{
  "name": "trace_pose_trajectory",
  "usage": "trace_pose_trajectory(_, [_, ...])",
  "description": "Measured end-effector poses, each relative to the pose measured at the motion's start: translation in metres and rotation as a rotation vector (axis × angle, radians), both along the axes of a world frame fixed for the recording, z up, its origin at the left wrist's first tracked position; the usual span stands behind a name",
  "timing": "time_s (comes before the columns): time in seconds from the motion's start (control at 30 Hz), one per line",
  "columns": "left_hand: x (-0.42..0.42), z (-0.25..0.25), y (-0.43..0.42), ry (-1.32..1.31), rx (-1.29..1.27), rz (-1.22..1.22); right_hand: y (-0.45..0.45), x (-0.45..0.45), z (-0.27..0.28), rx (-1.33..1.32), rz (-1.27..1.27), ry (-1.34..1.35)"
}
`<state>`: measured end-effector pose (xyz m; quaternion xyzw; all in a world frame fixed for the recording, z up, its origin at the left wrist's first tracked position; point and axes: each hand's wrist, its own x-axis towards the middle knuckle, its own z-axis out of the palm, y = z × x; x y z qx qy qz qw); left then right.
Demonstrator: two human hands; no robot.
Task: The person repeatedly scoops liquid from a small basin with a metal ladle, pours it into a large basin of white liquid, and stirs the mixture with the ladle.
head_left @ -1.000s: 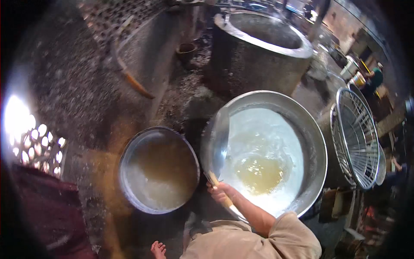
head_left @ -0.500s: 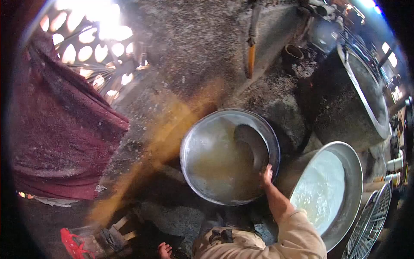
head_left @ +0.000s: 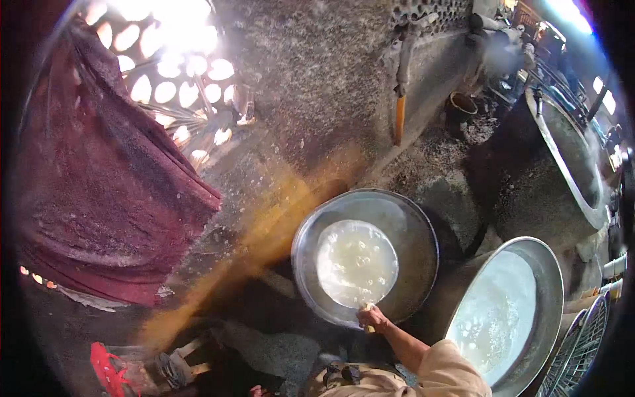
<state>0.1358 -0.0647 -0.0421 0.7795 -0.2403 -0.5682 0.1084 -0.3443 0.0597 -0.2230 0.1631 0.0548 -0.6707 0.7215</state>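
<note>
My right hand (head_left: 372, 319) is closed round the short, pale handle of a wide round dipper (head_left: 357, 264). Cloudy, bubbly liquid fills the dipper, which is inside a large metal basin (head_left: 301, 278), towards its left side. To the right stands a second, tilted metal basin (head_left: 557, 298) holding whitish, frothy liquid. Only a small part of my left hand (head_left: 259, 392) shows at the bottom edge, away from the basins; its fingers are mostly cut off.
A dark red cloth (head_left: 119, 192) hangs at left beside a bright perforated wall. Beyond the basins sits a big round vat (head_left: 536, 172). Wire racks (head_left: 579, 344) lean at lower right. A red item (head_left: 106, 370) lies by a low wooden piece at lower left.
The dipper was a dark, tilted shape at the basin's right; now it is level, full of liquid, and further left. My right hand moved left and towards me. The view shifted slightly.
</note>
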Motion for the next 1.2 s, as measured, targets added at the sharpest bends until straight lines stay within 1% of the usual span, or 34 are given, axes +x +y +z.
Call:
trace_pose_trajectory(0.03, [0.001,-0.005,0.001,0.034,-0.009,-0.02,0.009,-0.005,0.009,-0.003,-0.017,0.013])
trace_pose_trajectory(0.1, [0.0,-0.018,0.003,0.116,-0.016,-0.062,0.032,-0.017,0.029,0.124,0.077,0.284])
trace_pose_trajectory(0.13, [-0.002,-0.023,0.004,0.164,-0.014,-0.09,0.049,-0.023,0.071,0.176,0.039,0.427])
trace_pose_trajectory(0.2, [0.006,-0.049,0.01,0.285,-0.01,-0.13,0.075,-0.038,0.185,0.311,-0.01,0.722])
trace_pose_trajectory(0.23, [0.007,-0.06,0.013,0.354,0.007,-0.142,0.1,-0.048,0.187,0.313,0.012,0.601])
trace_pose_trajectory(0.27, [-0.007,-0.061,0.016,0.319,0.01,-0.203,0.126,-0.058,0.207,0.252,0.029,0.627])
trace_pose_trajectory(0.33, [-0.037,-0.062,0.022,0.278,0.017,-0.285,0.179,-0.069,0.252,0.468,0.073,0.758])
trace_pose_trajectory(0.4, [-0.066,-0.058,0.037,0.262,0.027,-0.357,0.242,-0.082,0.261,0.491,0.08,0.725])
trace_pose_trajectory(0.43, [-0.08,-0.054,0.045,0.255,0.027,-0.391,0.271,-0.083,0.275,0.568,0.083,0.753])
trace_pose_trajectory(0.47, [-0.089,-0.053,0.052,0.25,0.026,-0.422,0.298,-0.084,0.289,0.704,0.162,0.822])
trace_pose_trajectory(0.53, [-0.104,-0.049,0.067,0.236,0.025,-0.471,0.35,-0.079,0.316,0.817,0.191,0.843])
trace_pose_trajectory(0.6, [-0.119,-0.043,0.081,0.218,0.02,-0.517,0.407,-0.071,0.303,0.872,0.166,0.804])
trace_pose_trajectory(0.67, [-0.13,-0.036,0.093,0.196,0.011,-0.557,0.455,-0.057,0.293,0.98,0.151,0.85])
trace_pose_trajectory(0.8, [-0.147,-0.017,0.111,0.126,-0.024,-0.631,0.527,-0.021,0.251,1.072,0.065,0.724])
trace_pose_trajectory(0.83, [-0.15,-0.01,0.114,0.108,-0.036,-0.649,0.542,-0.008,0.232,1.03,-0.053,0.665])
trace_pose_trajectory(0.87, [-0.155,-0.002,0.118,0.089,-0.05,-0.663,0.555,0.004,0.208,1.014,-0.102,0.622])
trace_pose_trajectory(0.93, [-0.166,0.013,0.124,0.048,-0.093,-0.698,0.573,0.031,0.167,0.911,-0.271,0.511])
trace_pose_trajectory(0.97, [-0.169,0.02,0.124,0.033,-0.114,-0.713,0.568,0.037,0.168,1.005,-0.234,0.536])
trace_pose_trajectory(1.0, [-0.171,0.027,0.124,0.021,-0.133,-0.732,0.563,0.044,0.158,1.036,-0.291,0.439])
trace_pose_trajectory(1.07, [-0.177,0.017,0.102,-0.025,-0.145,-0.739,0.558,0.063,0.126,0.953,-0.53,0.331])
trace_pose_trajectory(1.13, [-0.194,0.022,0.097,-0.029,-0.185,-0.726,0.545,0.069,0.125,1.047,-0.617,0.399])
trace_pose_trajectory(1.17, [-0.202,0.028,0.098,-0.015,-0.21,-0.755,0.542,0.075,0.105,1.018,-0.644,0.294])
trace_pose_trajectory(1.2, [-0.212,0.037,0.102,0.0,-0.234,-0.784,0.537,0.076,0.097,0.997,-0.67,0.291])
